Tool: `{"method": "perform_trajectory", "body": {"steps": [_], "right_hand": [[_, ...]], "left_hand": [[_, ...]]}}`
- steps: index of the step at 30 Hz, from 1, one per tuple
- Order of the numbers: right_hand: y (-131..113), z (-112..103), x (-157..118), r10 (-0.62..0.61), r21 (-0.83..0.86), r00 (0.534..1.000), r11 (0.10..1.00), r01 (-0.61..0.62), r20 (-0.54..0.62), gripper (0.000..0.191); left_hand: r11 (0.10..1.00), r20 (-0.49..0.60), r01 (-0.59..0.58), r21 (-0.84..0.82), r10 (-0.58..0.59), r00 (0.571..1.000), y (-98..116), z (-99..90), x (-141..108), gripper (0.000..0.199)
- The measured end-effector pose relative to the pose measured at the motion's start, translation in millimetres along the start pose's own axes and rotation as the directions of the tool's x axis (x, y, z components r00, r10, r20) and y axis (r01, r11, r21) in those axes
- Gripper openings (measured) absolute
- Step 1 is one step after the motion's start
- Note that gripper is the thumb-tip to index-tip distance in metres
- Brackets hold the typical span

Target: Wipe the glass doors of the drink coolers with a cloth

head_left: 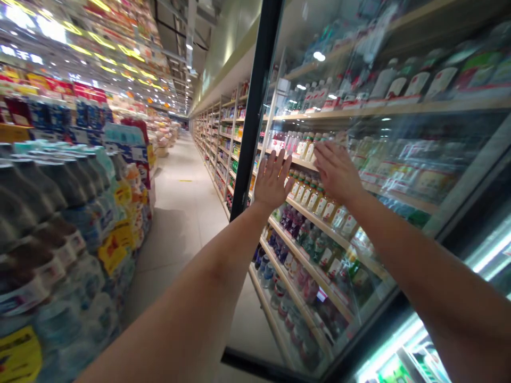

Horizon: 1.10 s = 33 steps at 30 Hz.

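A glass door (383, 170) with a black frame (249, 127) stands tilted across the right half of the head view. My left hand (272, 182) is raised against the glass near the frame's upright edge, its fingers spread and holding nothing. To its right, my right hand (337, 171) lies flat toward the same pane, fingers stretched out and close together. Whether both palms fully touch the glass I cannot tell. Rows of bottles with pale labels (315, 197) show in the pane behind my hands, blurred in places by reflections.
Stacked packs of dark-capped bottles (43, 181) line the left side, with yellow price signs (115, 247) on them. A pale tiled aisle (175, 202) runs away between them and the long shelves (223, 133). A lit cooler (411, 356) sits at lower right.
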State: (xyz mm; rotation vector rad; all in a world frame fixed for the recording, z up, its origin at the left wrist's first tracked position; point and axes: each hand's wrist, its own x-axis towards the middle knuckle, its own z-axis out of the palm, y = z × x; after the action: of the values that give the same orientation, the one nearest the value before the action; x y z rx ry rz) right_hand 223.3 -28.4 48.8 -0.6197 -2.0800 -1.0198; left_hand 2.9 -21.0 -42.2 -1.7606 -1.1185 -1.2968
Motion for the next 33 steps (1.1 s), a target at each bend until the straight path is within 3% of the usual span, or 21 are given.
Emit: {"method": "perform_trajectory", "body": {"steps": [3,5,10,16,22,27,31,33], "right_hand": [[7,-3,8,0.112,-0.017,0.987,0.993,-0.115,-0.116,0.052],[2,2,4,0.116,-0.023,0.980,0.992,-0.121,-0.161,0.053],[-7,6,-5,-0.041,0.015,0.999,0.999,0.041,0.002,0.049],[16,0,14,0.129,-0.016,0.978,0.991,-0.134,-0.166,0.053],[2,8,13,0.090,0.040,0.996,0.995,-0.090,0.002,0.054],[9,7,27,0.230,0.007,0.971,0.973,-0.230,-0.065,0.055],[-1,10,7,0.198,0.014,0.979,0.980,-0.198,-0.050,0.057],[7,5,6,0.162,0.020,0.987,0.987,-0.162,-0.001,0.055]], "left_hand": [[1.000,-0.006,-0.004,0.020,0.005,1.000,1,0.0,0,0.063],[0.999,-0.018,-0.013,0.030,0.013,1.000,1,0.7,-1,0.062],[1.000,-0.029,-0.017,0.014,0.017,0.999,0,2.3,-1,0.062],[1.000,-0.048,-0.018,0.025,0.019,0.999,-2,4.2,0,0.062],[0.999,0.003,0.005,-0.036,-0.005,1.000,-2,3.7,2,0.063],[1.000,-0.002,0.019,-0.020,-0.019,1.000,-2,6.0,3,0.064],[1.000,0.000,0.015,-0.021,-0.015,1.000,-4,8.0,4,0.066],[0.999,-0.003,0.019,-0.032,-0.019,1.000,-5,9.2,4,0.066]]}}
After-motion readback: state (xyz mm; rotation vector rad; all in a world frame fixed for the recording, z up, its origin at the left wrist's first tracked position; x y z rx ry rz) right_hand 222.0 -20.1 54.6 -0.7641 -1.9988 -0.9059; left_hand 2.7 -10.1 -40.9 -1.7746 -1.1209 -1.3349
